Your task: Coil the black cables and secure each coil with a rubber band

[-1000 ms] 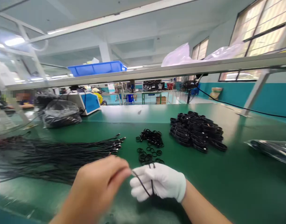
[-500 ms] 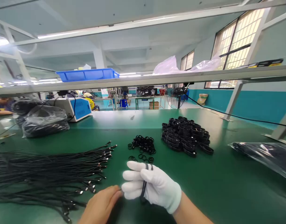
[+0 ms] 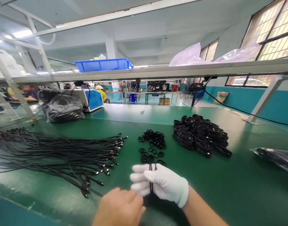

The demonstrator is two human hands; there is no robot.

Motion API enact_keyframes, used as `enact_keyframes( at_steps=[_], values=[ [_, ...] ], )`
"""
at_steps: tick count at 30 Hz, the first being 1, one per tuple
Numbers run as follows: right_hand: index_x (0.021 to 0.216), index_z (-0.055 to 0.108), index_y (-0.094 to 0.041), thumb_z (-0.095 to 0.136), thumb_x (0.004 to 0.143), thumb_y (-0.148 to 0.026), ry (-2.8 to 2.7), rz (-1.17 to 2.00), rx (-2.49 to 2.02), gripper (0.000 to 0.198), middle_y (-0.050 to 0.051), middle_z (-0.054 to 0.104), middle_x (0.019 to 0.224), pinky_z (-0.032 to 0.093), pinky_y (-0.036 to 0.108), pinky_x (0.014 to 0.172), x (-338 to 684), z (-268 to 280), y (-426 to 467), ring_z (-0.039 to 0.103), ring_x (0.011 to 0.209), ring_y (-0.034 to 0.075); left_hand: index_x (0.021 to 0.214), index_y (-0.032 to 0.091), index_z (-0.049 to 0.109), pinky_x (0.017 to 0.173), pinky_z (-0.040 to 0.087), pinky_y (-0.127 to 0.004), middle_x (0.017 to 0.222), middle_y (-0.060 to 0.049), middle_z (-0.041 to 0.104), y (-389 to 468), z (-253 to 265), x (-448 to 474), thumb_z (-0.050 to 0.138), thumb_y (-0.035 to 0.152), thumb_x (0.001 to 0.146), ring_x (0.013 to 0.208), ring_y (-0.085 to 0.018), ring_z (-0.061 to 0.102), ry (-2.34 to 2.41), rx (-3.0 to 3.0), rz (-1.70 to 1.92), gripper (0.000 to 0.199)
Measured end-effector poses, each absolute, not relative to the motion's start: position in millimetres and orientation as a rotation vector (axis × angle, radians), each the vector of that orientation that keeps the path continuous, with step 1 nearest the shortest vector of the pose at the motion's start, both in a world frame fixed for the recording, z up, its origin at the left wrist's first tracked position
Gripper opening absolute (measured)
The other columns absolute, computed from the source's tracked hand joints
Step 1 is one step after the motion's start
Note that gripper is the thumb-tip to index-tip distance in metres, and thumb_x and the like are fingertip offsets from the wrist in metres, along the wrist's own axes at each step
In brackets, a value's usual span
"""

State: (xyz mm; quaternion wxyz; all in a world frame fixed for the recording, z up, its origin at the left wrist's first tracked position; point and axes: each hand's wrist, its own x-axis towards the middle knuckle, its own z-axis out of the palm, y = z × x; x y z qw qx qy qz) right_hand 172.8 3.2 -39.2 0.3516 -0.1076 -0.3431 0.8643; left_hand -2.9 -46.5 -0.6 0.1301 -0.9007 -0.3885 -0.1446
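Observation:
My right hand (image 3: 168,185), in a white glove, is closed with the thumb folded across the fingers. Black cable (image 3: 151,187) loops around those fingers and crosses the palm. My bare left hand (image 3: 121,205) is closed just below and left of the glove, slightly blurred. A dark length of cable runs into it from the left; the part inside the fist is hidden. Beyond the glove lie loose black rings (image 3: 155,152), with a denser heap of rings (image 3: 154,138) behind them. Many straight black cables (image 3: 87,150) with metal-tipped connectors spread to the left.
A pile of coiled black cables (image 3: 201,133) sits to the right. Plastic bags stand at the back left (image 3: 66,108) and far right (image 3: 275,157). A blue-and-white machine (image 3: 94,99) is behind. An overhead shelf (image 3: 148,72) carries a blue bin (image 3: 103,65). A person sits at far left.
The view has swung left and tilted down a little. My left hand has moved right, closer beneath the gloved hand. The cable strands on the glove now lie straighter across the palm.

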Motion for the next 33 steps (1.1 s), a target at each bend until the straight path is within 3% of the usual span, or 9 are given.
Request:
enact_keyframes(
  at_steps=[5,10,15,18,22,25,28,31,33],
  values=[
    [0.109,0.059,-0.005,0.075,0.064,-0.03,-1.061,2.56,-0.213,0.054,0.017,0.068,0.091,0.042,0.046,0.08,166.3,-48.9,-12.7,0.066,0.076,0.024,0.068,0.019,0.064,0.056,0.037,-0.02,0.066,0.004,0.063,-4.0,32.2,-3.2,0.068,0.025,0.069,0.063,-0.012,0.056,-1.643,-3.194,-0.744,0.008],
    [0.108,0.06,-0.015,0.077,0.061,-0.03,-0.912,2.408,-0.126,0.052,0.01,0.067,0.094,0.042,0.039,0.075,162.1,-42.6,-14.0,0.063,0.081,0.022,0.075,0.015,0.067,0.061,0.044,-0.021,0.073,-0.002,0.067,8.0,-18.4,-11.4,0.044,0.025,0.084,0.069,-0.015,0.059,-1.795,-3.247,-1.032,0.027],
    [0.086,0.057,-0.016,0.079,0.062,-0.029,-0.714,2.21,-0.037,0.035,-0.004,0.051,0.067,0.031,0.024,0.059,168.3,-23.9,-1.5,0.047,0.061,0.009,0.087,0.025,0.066,0.066,0.043,-0.025,0.08,-0.001,0.069,-7.0,-62.9,-38.5,0.04,0.025,0.089,0.073,-0.018,0.061,-1.682,-2.782,-0.641,0.026],
    [0.093,0.058,-0.016,0.078,0.064,-0.03,-0.7,2.048,-0.214,0.038,0.001,0.058,0.079,0.038,0.029,0.068,170.5,-25.5,4.7,0.054,0.071,0.013,0.09,0.026,0.063,0.063,0.041,-0.026,0.076,0.001,0.067,-27.5,-65.5,-29.7,0.04,0.018,0.089,0.067,-0.018,0.061,-1.46,-2.672,-0.437,0.025],
    [0.106,0.058,-0.014,0.079,0.063,-0.029,-0.761,1.954,-0.582,0.05,0.01,0.063,0.099,0.041,0.037,0.08,165.5,-39.4,4.9,0.061,0.084,0.019,0.076,0.022,0.061,0.061,0.038,-0.028,0.069,0.0,0.064,-43.1,-41.7,-1.8,0.044,0.013,0.085,0.062,-0.018,0.059,-1.31,-2.633,-0.399,0.022],
    [0.096,0.062,-0.008,0.077,0.064,-0.029,-0.951,2.139,-0.546,0.041,0.008,0.064,0.082,0.042,0.03,0.07,161.5,-48.5,-0.8,0.059,0.071,0.014,0.073,0.021,0.062,0.06,0.037,-0.026,0.071,0.0,0.064,-34.3,-10.0,0.6,0.056,0.016,0.08,0.065,-0.017,0.058,-1.437,-2.725,-0.387,0.011],
    [0.099,0.061,-0.006,0.074,0.066,-0.034,-1.087,2.426,-0.372,0.046,0.011,0.064,0.081,0.043,0.035,0.071,159.6,-56.1,-8.7,0.061,0.071,0.018,0.072,0.02,0.063,0.057,0.036,-0.02,0.068,0.005,0.062,-16.4,12.6,-11.2,0.063,0.018,0.073,0.064,-0.012,0.055,-1.643,-3.033,-0.53,0.003],
    [0.105,0.058,-0.007,0.072,0.065,-0.037,-1.093,2.564,-0.256,0.052,0.011,0.064,0.079,0.042,0.04,0.073,156.8,-61.6,-15.2,0.061,0.07,0.02,0.069,0.016,0.064,0.052,0.035,-0.018,0.061,0.006,0.06,-2.7,8.8,-18.7,0.068,0.021,0.066,0.059,-0.01,0.052,-1.846,-3.323,-0.831,0.006],
    [0.098,0.058,-0.009,0.07,0.067,-0.04,-1.119,2.525,-0.213,0.045,0.006,0.059,0.073,0.039,0.035,0.07,154.0,-60.3,-16.8,0.056,0.064,0.015,0.07,0.014,0.065,0.053,0.038,-0.018,0.062,0.003,0.063,0.3,-5.9,-18.1,0.062,0.024,0.071,0.06,-0.011,0.054,-1.923,-3.344,-0.983,0.01]
  ],
)
